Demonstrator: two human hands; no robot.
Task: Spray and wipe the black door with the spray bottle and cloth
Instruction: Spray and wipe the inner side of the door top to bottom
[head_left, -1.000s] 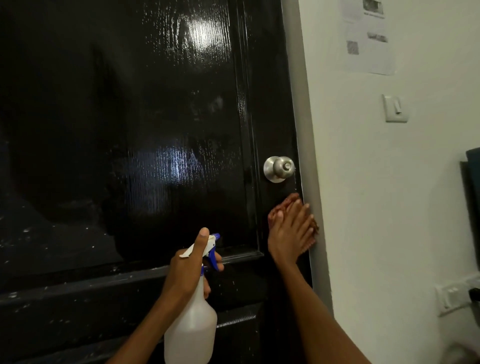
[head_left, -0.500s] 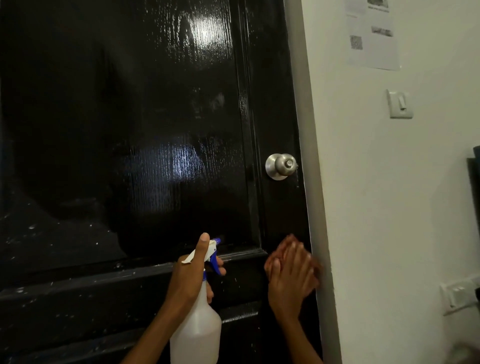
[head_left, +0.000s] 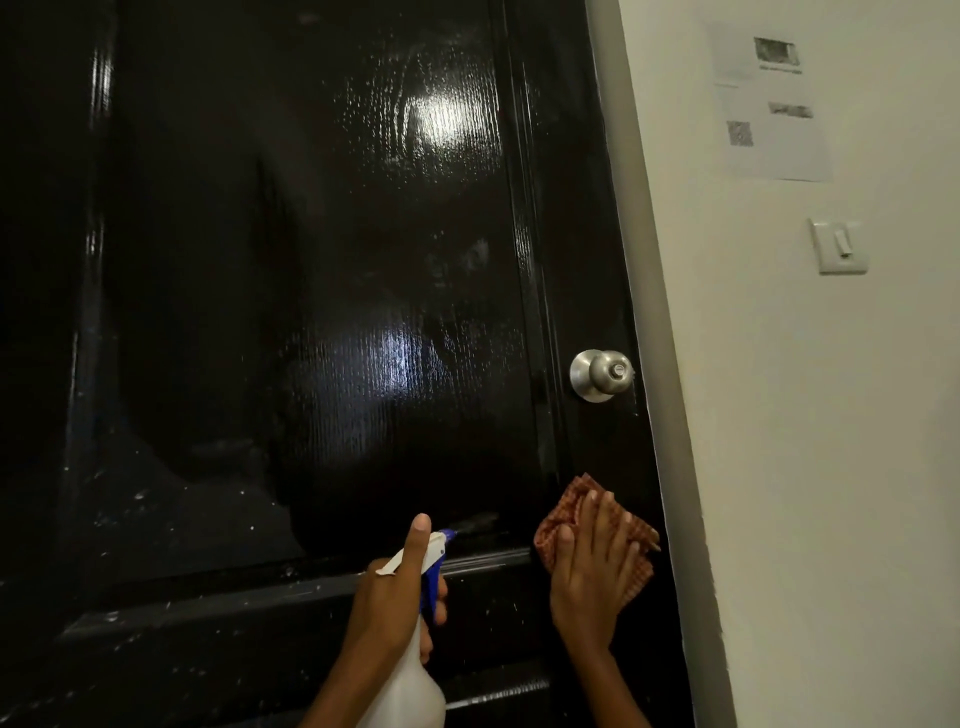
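Note:
The glossy black door (head_left: 311, 312) fills the left and middle of the view, wet-looking with light glare. My left hand (head_left: 395, 597) grips the neck of a white spray bottle (head_left: 410, 686) with a blue trigger, its nozzle pointing at the door's lower panel rail. My right hand (head_left: 592, 566) presses a reddish checked cloth (head_left: 571, 504) flat against the door's right stile, below the silver round knob (head_left: 602, 375). Its fingers lie straight over the cloth.
A grey door frame (head_left: 654, 364) runs down the door's right edge, with a white wall (head_left: 831, 467) beyond. The wall carries a light switch (head_left: 840, 246) and a taped paper sheet (head_left: 769, 104). White specks dot the door's lower left.
My right hand slid the cloth down the right stile from just under the knob to the level of the panel rail. The left hand with the bottle stayed almost still.

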